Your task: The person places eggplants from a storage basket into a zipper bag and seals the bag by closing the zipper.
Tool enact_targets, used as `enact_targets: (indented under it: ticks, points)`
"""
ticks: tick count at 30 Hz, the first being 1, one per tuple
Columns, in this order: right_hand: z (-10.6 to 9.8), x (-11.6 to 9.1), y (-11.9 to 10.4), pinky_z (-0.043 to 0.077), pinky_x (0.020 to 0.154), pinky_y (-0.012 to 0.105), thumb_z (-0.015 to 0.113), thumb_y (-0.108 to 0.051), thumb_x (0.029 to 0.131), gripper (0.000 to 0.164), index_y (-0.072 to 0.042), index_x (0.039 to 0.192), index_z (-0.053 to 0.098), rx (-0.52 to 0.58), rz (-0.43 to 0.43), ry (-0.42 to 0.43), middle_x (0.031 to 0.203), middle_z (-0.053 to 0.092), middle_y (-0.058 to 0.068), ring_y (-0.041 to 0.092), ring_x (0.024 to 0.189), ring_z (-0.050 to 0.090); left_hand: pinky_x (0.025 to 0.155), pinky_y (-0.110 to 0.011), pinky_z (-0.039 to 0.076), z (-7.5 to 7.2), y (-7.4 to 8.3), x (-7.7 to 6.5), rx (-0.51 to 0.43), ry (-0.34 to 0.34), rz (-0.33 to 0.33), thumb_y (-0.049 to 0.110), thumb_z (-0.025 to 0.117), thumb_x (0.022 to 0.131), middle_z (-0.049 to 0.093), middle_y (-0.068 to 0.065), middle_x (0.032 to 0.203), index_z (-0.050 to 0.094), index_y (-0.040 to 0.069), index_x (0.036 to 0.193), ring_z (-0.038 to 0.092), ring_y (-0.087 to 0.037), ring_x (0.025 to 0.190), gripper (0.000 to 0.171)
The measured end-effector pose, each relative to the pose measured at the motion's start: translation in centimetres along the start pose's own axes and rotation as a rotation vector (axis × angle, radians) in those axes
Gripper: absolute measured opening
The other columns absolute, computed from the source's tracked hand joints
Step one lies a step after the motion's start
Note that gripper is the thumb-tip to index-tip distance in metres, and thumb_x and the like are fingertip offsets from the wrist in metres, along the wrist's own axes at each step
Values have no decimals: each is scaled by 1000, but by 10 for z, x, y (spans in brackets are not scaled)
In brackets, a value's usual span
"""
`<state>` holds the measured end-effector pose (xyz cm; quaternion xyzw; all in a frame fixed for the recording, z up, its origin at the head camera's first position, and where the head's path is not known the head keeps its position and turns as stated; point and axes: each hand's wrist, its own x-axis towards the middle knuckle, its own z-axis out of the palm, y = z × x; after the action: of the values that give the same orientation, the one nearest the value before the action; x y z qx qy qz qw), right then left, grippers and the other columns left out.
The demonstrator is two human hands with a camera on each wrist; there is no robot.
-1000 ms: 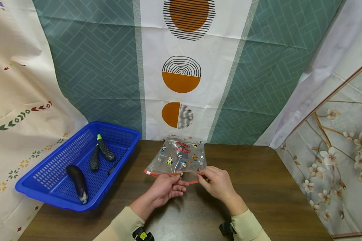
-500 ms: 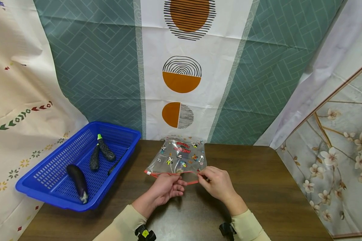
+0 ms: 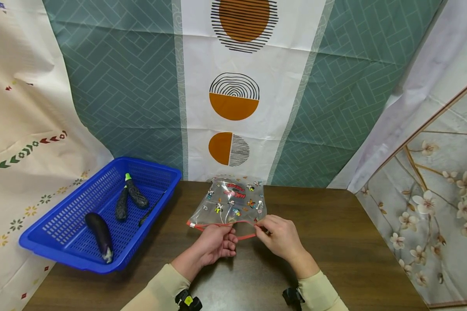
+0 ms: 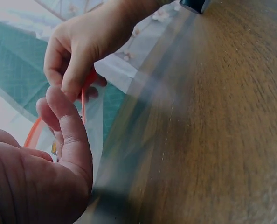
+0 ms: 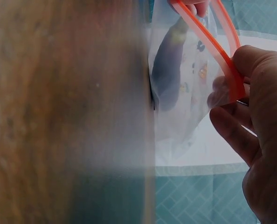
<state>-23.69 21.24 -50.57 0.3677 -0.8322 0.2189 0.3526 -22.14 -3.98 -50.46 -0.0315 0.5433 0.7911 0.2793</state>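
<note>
A clear zip bag (image 3: pixel 233 201) printed with cartoon figures lies at the back of the table, its red-edged mouth towards me. My left hand (image 3: pixel 214 245) holds the mouth's left part, thumb over the upper edge and other fingers lower. My right hand (image 3: pixel 281 236) pinches the red edge (image 5: pixel 222 60) near the bag's right corner. A gap shows between the two red edges. Through the plastic in the right wrist view shows a dark long shape (image 5: pixel 169 70) with a pale greenish end; I cannot tell whether it is inside or behind.
At the left stands a blue slotted basket (image 3: pixel 71 265). It holds a smooth dark eggplant (image 3: pixel 100 236), two rough dark vegetables with green ends (image 3: pixel 136 194), and something thin and dark (image 3: pixel 151 209). Patterned cloths hang behind the brown table (image 3: pixel 334 242) and at both sides.
My left hand has shifted slightly left and its fingers have drawn back a little. More of the lower red edge shows now. My right hand stays almost still.
</note>
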Motion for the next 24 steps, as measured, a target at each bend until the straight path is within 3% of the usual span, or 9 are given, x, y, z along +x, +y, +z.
enact_targets:
  ticks: [11, 20, 24]
  points:
    - [1, -1, 1, 55, 56, 26, 87, -9, 85, 15, -19, 89, 77, -2, -12, 13, 82, 73, -11, 6, 69, 66, 63, -31, 64, 2, 0, -8, 35, -43, -18, 27, 53, 119, 70, -5, 85, 60, 1, 113, 64, -9, 63, 28]
    - [1, -1, 1, 55, 56, 26, 87, -10, 85, 14, -19, 88, 78, -6, -9, 10, 82, 73, -11, 6, 69, 67, 62, -31, 63, 5, 2, -21, 120, -101, -9, 34, 57, 116, 74, -10, 93, 60, 0, 123, 69, -14, 69, 35]
    - [1, -1, 1, 56, 57, 26, 87, -10, 86, 13, -19, 89, 78, -3, -7, 8, 82, 73, -11, 6, 69, 67, 59, -30, 62, 6, 6, -28, 161, -123, 1, 35, 60, 114, 76, -11, 93, 60, 3, 116, 70, -14, 70, 32]
